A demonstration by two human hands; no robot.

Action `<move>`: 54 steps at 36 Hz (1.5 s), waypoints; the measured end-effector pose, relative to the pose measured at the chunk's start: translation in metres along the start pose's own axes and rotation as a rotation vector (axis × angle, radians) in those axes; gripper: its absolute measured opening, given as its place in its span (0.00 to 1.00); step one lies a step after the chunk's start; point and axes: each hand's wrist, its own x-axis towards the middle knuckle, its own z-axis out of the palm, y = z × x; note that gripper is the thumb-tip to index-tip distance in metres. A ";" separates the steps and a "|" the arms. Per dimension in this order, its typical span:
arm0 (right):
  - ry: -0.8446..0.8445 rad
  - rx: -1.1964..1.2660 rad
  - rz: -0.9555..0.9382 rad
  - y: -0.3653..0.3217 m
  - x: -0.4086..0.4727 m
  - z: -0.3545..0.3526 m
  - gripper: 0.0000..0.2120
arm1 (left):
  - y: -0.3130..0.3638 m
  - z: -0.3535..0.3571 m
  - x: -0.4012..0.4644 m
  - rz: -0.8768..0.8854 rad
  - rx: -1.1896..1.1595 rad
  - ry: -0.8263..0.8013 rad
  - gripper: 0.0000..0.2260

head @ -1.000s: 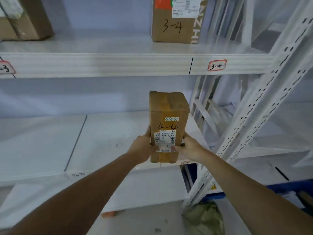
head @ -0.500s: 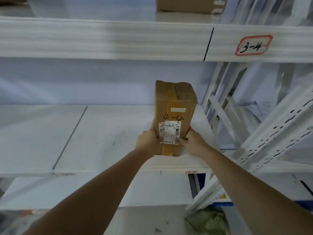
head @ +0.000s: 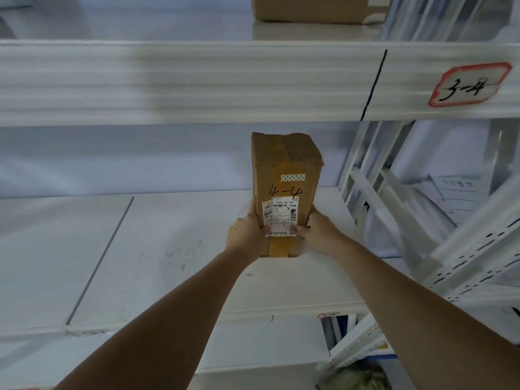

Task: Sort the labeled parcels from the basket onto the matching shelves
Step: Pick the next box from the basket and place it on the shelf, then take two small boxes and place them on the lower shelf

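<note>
A tall brown cardboard parcel point(head: 287, 175) marked "4-4" by hand, with a white shipping label on its front, stands upright on the white middle shelf point(head: 174, 249), in its right-hand section. My left hand point(head: 246, 235) grips its lower left side and my right hand point(head: 319, 235) its lower right side. The parcel's base looks level with the shelf surface; I cannot tell whether it rests fully on it.
The shelf above carries a red-bordered tag "3-4" point(head: 468, 85) and another brown box point(head: 315, 8). A dark line point(head: 98, 260) divides the middle shelf. White perforated uprights point(head: 464, 263) stand at the right. A small red tag point(head: 327, 315) sits on the middle shelf's front edge.
Both hands have carried the parcel forward and set it over the middle shelf's right section. The view has closed in on the shelves.
</note>
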 end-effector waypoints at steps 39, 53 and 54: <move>-0.351 -0.909 -0.609 -0.149 -0.178 0.066 0.34 | -0.075 -0.212 -0.251 -0.135 0.522 -0.085 0.32; -0.602 -1.007 -1.231 -0.307 -0.418 0.248 0.32 | -0.150 -0.326 -0.595 -0.624 0.591 0.130 0.36; -0.627 -1.005 -1.264 -0.314 -0.439 0.261 0.31 | -0.153 -0.330 -0.620 -0.656 0.586 0.147 0.36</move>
